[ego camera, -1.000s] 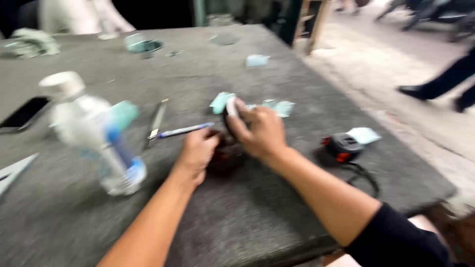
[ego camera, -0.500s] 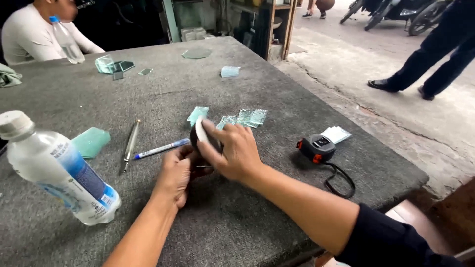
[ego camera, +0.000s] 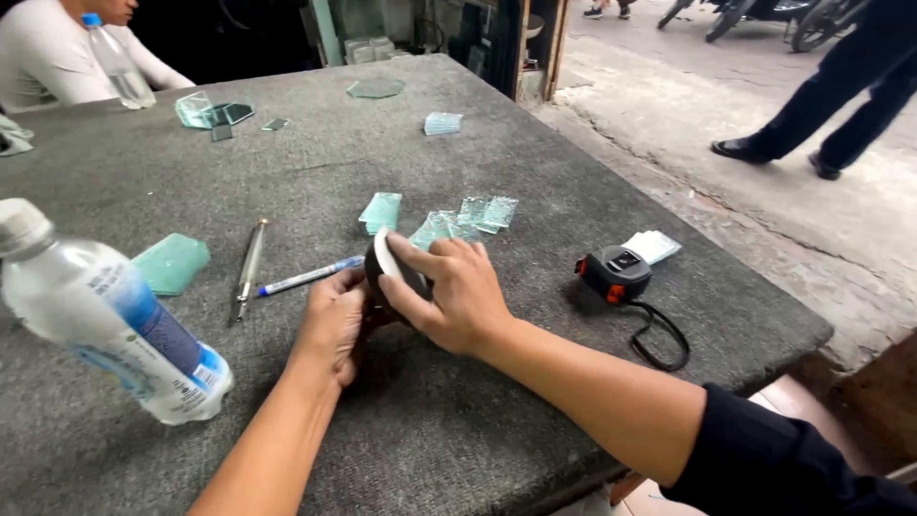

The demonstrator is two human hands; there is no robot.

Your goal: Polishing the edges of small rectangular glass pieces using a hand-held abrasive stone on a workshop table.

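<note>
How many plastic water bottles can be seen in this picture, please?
2: one water bottle stands tilted at the near left of the table; a second bottle is at the far left, by the seated person.

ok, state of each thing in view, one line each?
left hand: gripping the round dark object from the left
right hand: fingers over the object's top
round dark object: held on edge, white face showing
water bottle: capped, tilted
pen: lying flat
tape measure: retracted, strap loose
glass pieces: flat, some overlapping
</note>
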